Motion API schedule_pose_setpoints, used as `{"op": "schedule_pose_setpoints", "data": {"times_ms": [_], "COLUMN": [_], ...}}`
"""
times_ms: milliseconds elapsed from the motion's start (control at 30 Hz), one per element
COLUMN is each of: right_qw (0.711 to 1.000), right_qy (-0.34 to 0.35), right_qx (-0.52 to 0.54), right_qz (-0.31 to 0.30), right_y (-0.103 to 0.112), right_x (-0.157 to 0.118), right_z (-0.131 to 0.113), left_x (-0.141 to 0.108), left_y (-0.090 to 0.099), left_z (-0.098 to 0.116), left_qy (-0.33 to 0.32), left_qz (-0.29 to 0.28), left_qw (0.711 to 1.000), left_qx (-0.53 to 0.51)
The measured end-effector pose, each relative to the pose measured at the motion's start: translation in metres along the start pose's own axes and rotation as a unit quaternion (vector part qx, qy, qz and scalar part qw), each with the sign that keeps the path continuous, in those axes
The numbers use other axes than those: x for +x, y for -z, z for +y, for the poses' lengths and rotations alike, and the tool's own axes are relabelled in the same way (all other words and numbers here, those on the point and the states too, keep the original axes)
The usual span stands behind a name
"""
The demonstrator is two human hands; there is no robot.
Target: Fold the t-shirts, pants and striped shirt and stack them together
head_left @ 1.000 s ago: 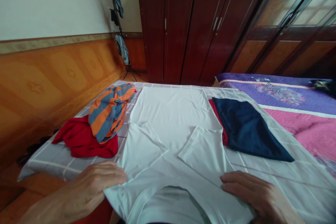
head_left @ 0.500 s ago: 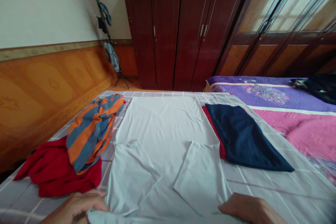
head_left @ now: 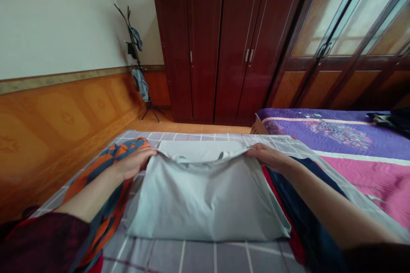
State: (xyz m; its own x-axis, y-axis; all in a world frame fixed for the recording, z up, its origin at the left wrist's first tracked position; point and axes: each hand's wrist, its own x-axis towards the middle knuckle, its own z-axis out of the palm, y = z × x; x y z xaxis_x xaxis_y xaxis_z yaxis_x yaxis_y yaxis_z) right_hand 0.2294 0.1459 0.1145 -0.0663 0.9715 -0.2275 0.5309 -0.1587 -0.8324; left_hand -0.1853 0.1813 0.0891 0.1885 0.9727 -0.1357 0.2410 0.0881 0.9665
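A pale white shirt (head_left: 205, 200) lies on the checked bedsheet, its near half lifted and folded over toward the far side. My left hand (head_left: 141, 160) pinches the left corner of the raised edge, and my right hand (head_left: 264, 153) grips the right corner. Between them the edge sags a little. Beyond it a strip of the shirt's far part still shows flat. Under my left forearm is an orange and grey-blue striped garment (head_left: 109, 217). Dark navy folded cloth (head_left: 307, 222), with red cloth (head_left: 296, 245) at its side, lies below my right forearm.
The grey checked sheet (head_left: 198, 260) covers the surface. A second bed with a purple and pink quilt (head_left: 336, 132) stands at the right. Dark red wardrobes (head_left: 205, 42) are at the back, and a coat stand (head_left: 137, 59) stands in the far left corner.
Both hands have moved away from me, from the near edge to past the middle, carrying the shirt's near end over its far part. The shirt's folded-in sleeves are now covered.
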Motion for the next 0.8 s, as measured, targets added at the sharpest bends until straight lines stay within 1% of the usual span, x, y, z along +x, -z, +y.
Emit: {"op": "schedule_pose_setpoints", "data": {"times_ms": [67, 133, 233, 333, 400, 500, 567, 667, 800], "right_qw": [0.999, 0.996, 0.992, 0.988, 0.986, 0.984, 0.984, 0.985, 0.983], "right_qy": [-0.028, -0.044, -0.037, -0.008, 0.012, 0.044, 0.059, 0.071, 0.079], "right_qx": [-0.018, -0.039, -0.067, -0.089, -0.093, -0.081, -0.069, -0.061, -0.063], "right_qz": [0.036, 0.064, 0.101, 0.127, 0.141, 0.151, 0.151, 0.148, 0.150], "right_y": [-0.006, -0.015, -0.023, -0.025, -0.024, -0.024, -0.024, -0.024, -0.024], "right_x": [0.040, 0.065, 0.081, 0.084, 0.085, 0.089, 0.091, 0.091, 0.089], "right_z": [0.015, 0.035, 0.061, 0.072, 0.072, 0.071, 0.072, 0.073, 0.073], "left_x": [0.031, 0.047, 0.051, 0.049, 0.051, 0.053, 0.053, 0.049, 0.047], "left_y": [-0.007, -0.012, -0.015, -0.017, -0.019, -0.025, -0.029, -0.033, -0.034], "left_z": [-0.007, -0.026, -0.054, -0.069, -0.070, -0.063, -0.055, -0.046, -0.045], "left_qy": [0.038, 0.055, 0.050, 0.006, -0.027, -0.066, -0.069, -0.053, -0.084], "left_qz": [0.001, 0.019, 0.050, 0.062, 0.055, 0.038, 0.028, 0.024, 0.037], "left_qw": [0.999, 0.998, 0.997, 0.998, 0.997, 0.991, 0.988, 0.982, 0.975], "left_qx": [-0.010, 0.001, 0.008, 0.022, 0.052, 0.107, 0.138, 0.178, 0.204]}}
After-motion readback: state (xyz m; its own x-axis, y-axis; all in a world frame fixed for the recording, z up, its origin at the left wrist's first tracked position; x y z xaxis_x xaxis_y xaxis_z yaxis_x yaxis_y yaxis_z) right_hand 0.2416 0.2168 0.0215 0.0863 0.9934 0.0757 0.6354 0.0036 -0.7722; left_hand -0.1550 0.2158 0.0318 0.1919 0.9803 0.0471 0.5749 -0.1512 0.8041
